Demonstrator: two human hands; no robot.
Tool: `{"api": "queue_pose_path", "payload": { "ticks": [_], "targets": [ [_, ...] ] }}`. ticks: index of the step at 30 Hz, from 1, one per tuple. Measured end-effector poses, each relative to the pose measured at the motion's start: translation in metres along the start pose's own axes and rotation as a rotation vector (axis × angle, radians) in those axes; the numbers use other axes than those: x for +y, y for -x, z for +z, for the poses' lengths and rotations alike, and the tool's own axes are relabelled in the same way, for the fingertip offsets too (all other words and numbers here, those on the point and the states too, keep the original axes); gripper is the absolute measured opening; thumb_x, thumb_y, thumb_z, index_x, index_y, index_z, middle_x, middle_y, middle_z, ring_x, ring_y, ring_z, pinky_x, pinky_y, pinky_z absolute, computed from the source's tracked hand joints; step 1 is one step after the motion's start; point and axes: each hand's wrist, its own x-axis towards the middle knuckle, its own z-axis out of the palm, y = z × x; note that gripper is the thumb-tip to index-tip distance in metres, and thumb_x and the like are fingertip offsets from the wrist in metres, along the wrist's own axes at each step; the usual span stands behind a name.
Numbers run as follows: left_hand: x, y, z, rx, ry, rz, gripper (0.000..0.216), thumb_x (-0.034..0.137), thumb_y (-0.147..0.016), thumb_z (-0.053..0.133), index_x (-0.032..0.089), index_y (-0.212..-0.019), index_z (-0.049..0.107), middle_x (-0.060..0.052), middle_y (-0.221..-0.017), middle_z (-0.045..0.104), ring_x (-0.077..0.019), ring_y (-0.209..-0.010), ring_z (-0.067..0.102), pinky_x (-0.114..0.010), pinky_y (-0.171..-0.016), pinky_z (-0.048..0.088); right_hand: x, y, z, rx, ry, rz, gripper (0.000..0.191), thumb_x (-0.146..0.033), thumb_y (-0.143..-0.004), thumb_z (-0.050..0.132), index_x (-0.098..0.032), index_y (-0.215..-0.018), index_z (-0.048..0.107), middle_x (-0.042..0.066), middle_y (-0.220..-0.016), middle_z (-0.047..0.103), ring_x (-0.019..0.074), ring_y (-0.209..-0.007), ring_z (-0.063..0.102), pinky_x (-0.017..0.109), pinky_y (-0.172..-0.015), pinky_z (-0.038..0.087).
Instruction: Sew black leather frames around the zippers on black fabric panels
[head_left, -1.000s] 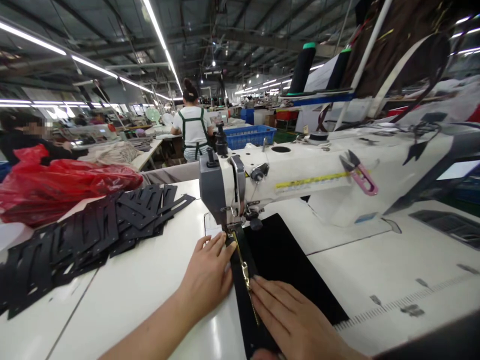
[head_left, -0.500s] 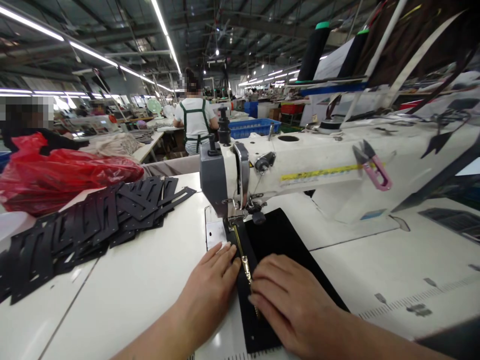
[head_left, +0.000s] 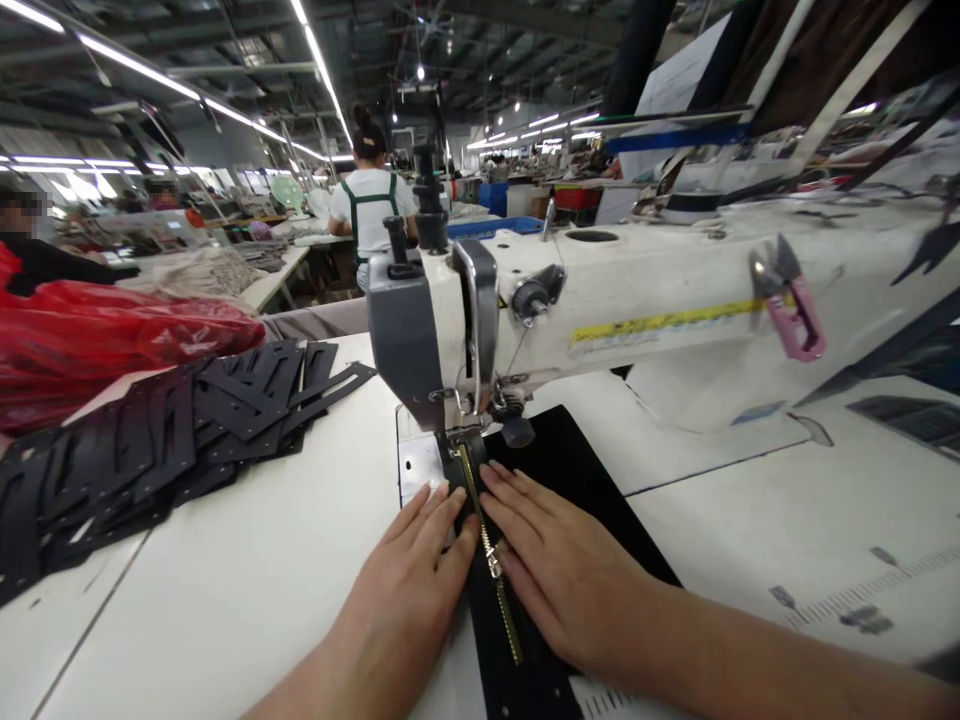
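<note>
Both my hands lie at the front of a white sewing machine (head_left: 637,290), just before its presser foot (head_left: 466,437). My left hand (head_left: 409,585) rests flat, its fingertips at the left edge of a black strip with a gold zipper (head_left: 504,610). On the other side my right hand (head_left: 559,560) lies with fingers stretched out on the black piece, close to the zipper teeth. The metal zipper slider (head_left: 492,562) shows between the hands. A black fabric panel (head_left: 570,450) lies under the strip and reaches right beneath the machine arm.
A pile of black slotted pieces (head_left: 172,430) covers the table's left side, with a red plastic bag (head_left: 127,325) behind it. Pink-handled thread snips (head_left: 799,310) hang on the machine arm. A person (head_left: 371,205) with green straps stands farther back by a blue crate (head_left: 495,227).
My right hand has moved forward from beside the zipper slider, and its curled fingers now lie stretched out. The slider sits slightly nearer to me. My left hand stays flat. The view has shifted.
</note>
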Motion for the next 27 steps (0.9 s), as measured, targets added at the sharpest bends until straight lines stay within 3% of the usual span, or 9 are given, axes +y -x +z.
{"api": "queue_pose_path", "payload": {
  "ticks": [8,16,23,27],
  "targets": [
    [-0.006,-0.004,0.002,0.023,0.008,0.032,0.029,0.01,-0.089,0.034,0.008,-0.102,0.06,-0.017,-0.111,0.06,-0.0242,-0.109,0.054,-0.045,-0.097,0.043,0.006,-0.004,0.004,-0.133,0.062,-0.014,0.045,-0.021,-0.091,0.032,0.006,-0.122,0.048,0.026,-0.13,0.041,0.0324,-0.124,0.034,0.044,-0.103,0.033],
    [-0.015,-0.01,0.007,-0.015,-0.017,0.002,0.03,0.01,-0.088,0.033,0.008,-0.105,0.058,-0.016,-0.112,0.059,-0.0245,-0.11,0.054,-0.045,-0.093,0.047,0.017,-0.015,0.011,-0.07,0.068,-0.033,0.041,-0.016,-0.088,0.034,0.005,-0.119,0.051,0.023,-0.124,0.049,0.0296,-0.12,0.042,0.044,-0.1,0.038],
    [-0.022,-0.016,0.006,0.025,-0.016,0.031,0.03,0.01,-0.089,0.032,0.005,-0.104,0.057,-0.016,-0.103,0.062,-0.0267,-0.105,0.056,-0.045,-0.088,0.05,0.025,-0.028,0.015,0.013,0.061,-0.048,0.038,-0.013,-0.086,0.033,0.003,-0.113,0.055,0.019,-0.113,0.058,0.0277,-0.109,0.052,0.043,-0.093,0.045],
    [-0.025,-0.019,0.004,0.046,-0.017,0.039,0.032,0.011,-0.091,0.028,0.006,-0.102,0.057,-0.015,-0.099,0.063,-0.0248,-0.102,0.057,-0.041,-0.089,0.05,0.032,-0.035,0.018,-0.01,0.032,-0.04,0.033,-0.013,-0.086,0.035,-0.002,-0.107,0.058,0.018,-0.108,0.06,0.0276,-0.106,0.053,0.043,-0.092,0.044]
  ]
}}
